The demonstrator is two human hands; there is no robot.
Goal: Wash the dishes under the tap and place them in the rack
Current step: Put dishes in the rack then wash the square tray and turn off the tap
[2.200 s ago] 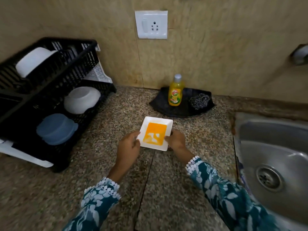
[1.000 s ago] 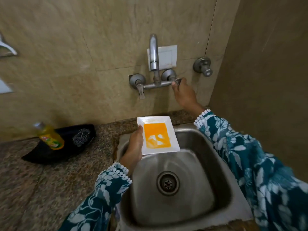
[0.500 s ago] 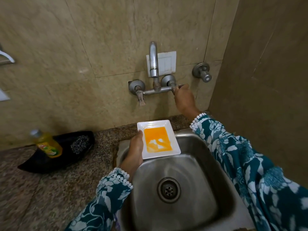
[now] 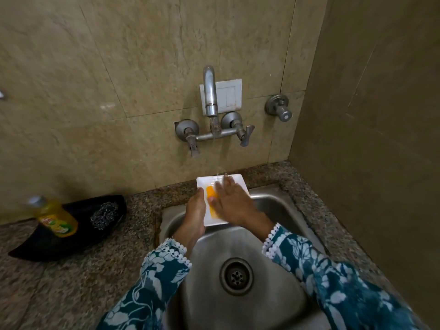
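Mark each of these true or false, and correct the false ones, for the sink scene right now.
1. Water runs from the tap onto the white dish. True.
2. The right hand grips the tap handle. False: it lies flat on the dish.
3. The left hand holds the dish by its left edge. True.
4. The soap bottle stands inside the sink. False: it is on the black tray, left of the sink.

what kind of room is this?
Likely a home kitchen: a stainless steel sink set in a speckled granite counter, a wall-mounted metal tap, and a yellow dish-soap bottle.
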